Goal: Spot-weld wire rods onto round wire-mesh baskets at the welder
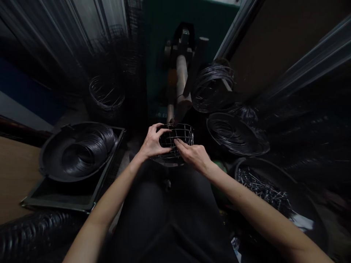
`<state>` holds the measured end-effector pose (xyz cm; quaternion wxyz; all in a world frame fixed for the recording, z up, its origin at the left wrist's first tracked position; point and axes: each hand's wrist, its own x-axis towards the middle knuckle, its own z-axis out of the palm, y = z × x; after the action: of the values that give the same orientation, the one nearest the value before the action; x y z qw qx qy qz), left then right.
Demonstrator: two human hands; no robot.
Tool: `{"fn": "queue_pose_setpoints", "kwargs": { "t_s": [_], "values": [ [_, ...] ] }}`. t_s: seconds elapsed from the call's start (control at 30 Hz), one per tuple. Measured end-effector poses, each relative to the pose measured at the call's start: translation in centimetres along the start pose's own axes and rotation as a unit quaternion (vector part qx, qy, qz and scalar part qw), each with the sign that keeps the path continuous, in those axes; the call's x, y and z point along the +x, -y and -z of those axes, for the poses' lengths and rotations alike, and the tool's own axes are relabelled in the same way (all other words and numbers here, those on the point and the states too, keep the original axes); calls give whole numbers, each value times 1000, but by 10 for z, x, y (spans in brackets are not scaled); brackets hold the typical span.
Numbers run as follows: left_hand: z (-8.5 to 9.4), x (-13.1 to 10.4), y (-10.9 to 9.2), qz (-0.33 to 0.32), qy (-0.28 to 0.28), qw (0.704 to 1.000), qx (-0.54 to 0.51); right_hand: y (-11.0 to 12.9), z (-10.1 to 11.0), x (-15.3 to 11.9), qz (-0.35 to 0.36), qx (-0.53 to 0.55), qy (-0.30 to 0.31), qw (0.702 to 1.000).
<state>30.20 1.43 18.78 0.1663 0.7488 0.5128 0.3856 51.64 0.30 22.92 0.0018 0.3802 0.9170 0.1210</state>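
One wire basket (185, 132) (open grid, shiny).

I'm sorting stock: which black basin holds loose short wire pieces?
The lower-right basin; the left basin and upper-right basin hold wire rings.

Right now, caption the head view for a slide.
Both hands at a wire basket below the machine's arm.

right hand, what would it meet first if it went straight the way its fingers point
The wire basket: the right hand already has its fingertips at it. Beyond, roughly in line, come the left hand's fingers, though depth between them is unclear.
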Motion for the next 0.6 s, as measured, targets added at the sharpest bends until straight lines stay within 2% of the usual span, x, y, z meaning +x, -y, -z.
{"fn": "queue_pose_setpoints", "kwargs": {
  "t_s": [0.37,0.6],
  "values": [
    [3,6,3,-4,-8,1000,-16,-5,7,6,30,-15,-29,999],
    [7,15,6,21,8,1000,-21,-7,7,15,11,-2,2,1000]
  ]
}}
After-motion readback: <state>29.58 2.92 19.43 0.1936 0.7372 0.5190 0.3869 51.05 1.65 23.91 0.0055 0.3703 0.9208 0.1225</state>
